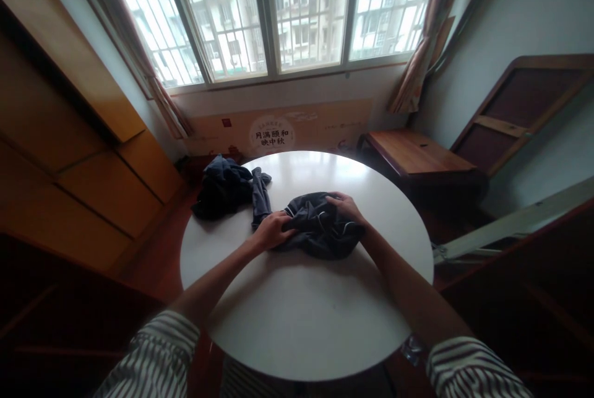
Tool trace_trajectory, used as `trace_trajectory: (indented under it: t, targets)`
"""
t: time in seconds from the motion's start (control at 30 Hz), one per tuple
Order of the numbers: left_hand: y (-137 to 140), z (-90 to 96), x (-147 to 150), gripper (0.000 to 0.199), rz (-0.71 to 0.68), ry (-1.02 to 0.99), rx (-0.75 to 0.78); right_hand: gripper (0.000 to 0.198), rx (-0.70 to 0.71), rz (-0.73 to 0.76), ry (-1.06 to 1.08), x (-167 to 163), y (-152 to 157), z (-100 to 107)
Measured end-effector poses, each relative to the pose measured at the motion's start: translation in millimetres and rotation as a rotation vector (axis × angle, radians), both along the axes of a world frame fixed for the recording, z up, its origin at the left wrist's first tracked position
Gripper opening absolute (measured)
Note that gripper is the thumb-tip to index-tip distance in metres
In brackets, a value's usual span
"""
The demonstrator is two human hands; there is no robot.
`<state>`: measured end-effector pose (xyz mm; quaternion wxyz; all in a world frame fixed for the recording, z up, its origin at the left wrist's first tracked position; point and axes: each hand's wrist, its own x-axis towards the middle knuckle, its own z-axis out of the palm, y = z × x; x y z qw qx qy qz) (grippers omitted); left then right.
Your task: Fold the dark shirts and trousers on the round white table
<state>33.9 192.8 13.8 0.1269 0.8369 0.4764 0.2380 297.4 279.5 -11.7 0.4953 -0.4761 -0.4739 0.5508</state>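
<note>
From our head (the only view), we look forward and down at the nearby round worktop (306,317), facing the window (306,14).

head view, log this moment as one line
left hand: holds garment, left side | right hand: holds garment, right side | garment: dark, bunched, on table | clothes: dark heap, far left edge of table

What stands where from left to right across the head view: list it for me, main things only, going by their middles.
Orange-brown cabinet → dark clothes pile → left hand → dark garment → low wooden table → framed panel.
</note>
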Motion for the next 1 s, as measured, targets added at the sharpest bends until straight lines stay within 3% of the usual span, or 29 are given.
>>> trace_trajectory:
  t: [0.13, 0.23, 0.3, 0.37, 0.47, 0.53, 0.67, 0.77, 0.87, 0.93, 1.0]
  targets:
    - [-20, 5.2, 14, 0.022, -0.074, -0.087, 0.01, 0.019, 0.047, -0.027, 0.008, 5, 0, 4]
    - [-24, 8.2, 21, 0.034, -0.172, -0.168, -0.174, 0.024, 0.061, 0.061, 0.015, 3, -5, 7]
    - [-15, 7.6, 22, 0.044, -0.095, -0.249, -0.243, 0.028, 0.054, 0.14, 0.032, 0, -9, 9]
    - [0, 5.4, 21, 0.06, 0.072, -0.292, -0.242, 0.03, 0.025, 0.186, 0.056, -3, -12, 11]
    - [22, 1.4, 18, 0.084, 0.205, -0.179, -0.23, 0.034, -0.017, 0.21, 0.076, -4, -16, 15]
    - [32, -0.8, 20, 0.094, 0.165, -0.107, -0.158, 0.04, -0.021, 0.261, 0.073, -4, -21, 19]
    - [43, -3.7, 33, 0.11, -0.085, -0.164, -0.025, 0.052, 0.0, 0.441, 0.104, -3, -32, 27]
    - [48, -6.8, 42, 0.086, -0.242, -0.207, -0.165, 0.055, 0.016, 0.493, 0.132, -5, -35, 30]
    - [49, -8.6, 42, 0.044, -0.299, -0.179, -0.273, 0.039, 0.053, 0.272, 0.021, -5, -31, 32]
    - [47, -5.5, 35, 0.032, -0.186, -0.174, -0.205, 0.03, 0.083, 0.044, -0.117, 0, -28, 34]
    - [42, 2.7, 25, 0.025, 0.055, -0.233, -0.05, 0.025, 0.116, -0.131, -0.223, 8, -29, 37]
